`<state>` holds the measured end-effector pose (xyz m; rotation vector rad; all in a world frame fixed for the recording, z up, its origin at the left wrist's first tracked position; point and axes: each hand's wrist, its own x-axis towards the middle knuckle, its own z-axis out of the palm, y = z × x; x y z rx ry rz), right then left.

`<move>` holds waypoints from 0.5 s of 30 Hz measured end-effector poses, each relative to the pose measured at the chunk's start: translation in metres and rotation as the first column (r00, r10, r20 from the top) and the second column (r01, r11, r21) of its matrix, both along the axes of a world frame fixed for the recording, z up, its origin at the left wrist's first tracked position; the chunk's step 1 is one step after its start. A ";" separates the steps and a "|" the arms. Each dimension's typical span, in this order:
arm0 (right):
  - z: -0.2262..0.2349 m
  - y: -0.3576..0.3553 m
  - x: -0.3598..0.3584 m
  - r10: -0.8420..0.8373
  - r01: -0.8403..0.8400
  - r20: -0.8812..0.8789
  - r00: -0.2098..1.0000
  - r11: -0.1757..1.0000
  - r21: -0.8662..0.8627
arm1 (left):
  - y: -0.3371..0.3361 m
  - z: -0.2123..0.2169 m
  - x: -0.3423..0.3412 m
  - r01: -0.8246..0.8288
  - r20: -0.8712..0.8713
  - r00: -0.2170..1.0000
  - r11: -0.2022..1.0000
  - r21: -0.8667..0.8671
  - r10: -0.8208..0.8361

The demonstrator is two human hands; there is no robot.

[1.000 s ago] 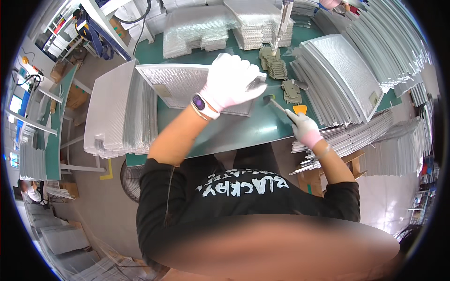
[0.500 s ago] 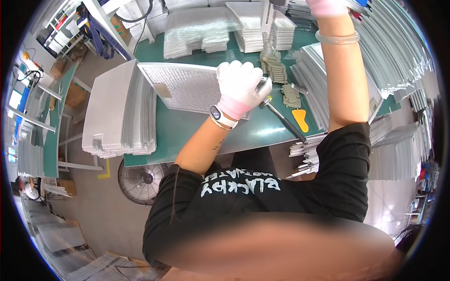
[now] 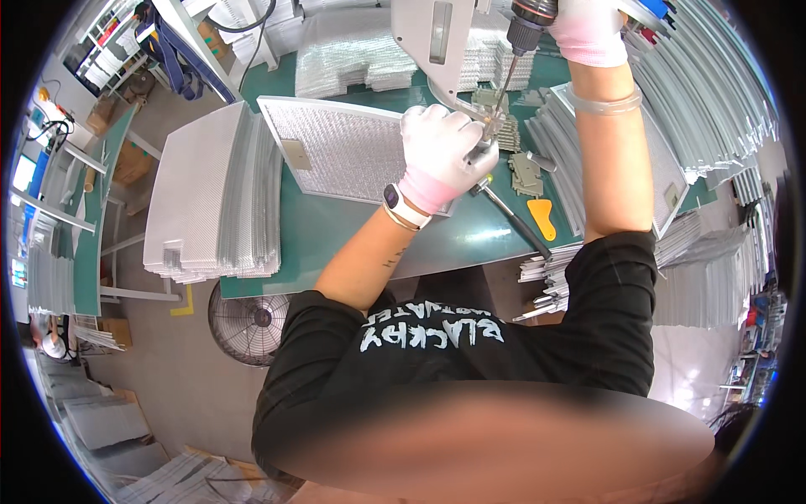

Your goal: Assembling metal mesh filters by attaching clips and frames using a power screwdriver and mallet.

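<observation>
A: Your bench (image 3: 353,239) held one mesh filter panel (image 3: 336,151) flat; a big stack (image 3: 210,202) sat left.

B: Your left hand (image 3: 438,155) was closed, pinning its right edge. Your right hand (image 3: 588,29) gripped the drill (image 3: 520,25), bit down there. Fastening looked unfinished.

gloves: white knit with pink cuffs, one on my left hand (image 3: 441,151) and one on my right hand (image 3: 588,32)
left wrist: a watch with a dark face on a pale strap
right forearm: a thin clear band around it
shirt: black, short sleeves, pale lettering across the chest
forearms: bare below the sleeves
</observation>
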<state>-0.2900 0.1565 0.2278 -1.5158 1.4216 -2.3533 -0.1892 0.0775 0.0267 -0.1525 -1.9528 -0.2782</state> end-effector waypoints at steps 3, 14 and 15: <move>-0.001 0.006 0.003 0.043 -0.044 0.058 0.997 0.999 0.024 | 0.001 0.002 -0.002 0.062 -0.025 0.998 0.998 0.019 -0.062; -0.055 -0.007 -0.004 0.531 -0.527 0.291 0.796 0.844 -0.099 | -0.001 -0.013 0.001 0.034 -0.030 0.999 0.998 0.046 -0.032; -0.058 -0.009 -0.008 0.535 -0.529 0.291 0.794 0.842 -0.103 | -0.001 -0.014 0.000 0.102 -0.046 0.994 0.991 0.092 -0.098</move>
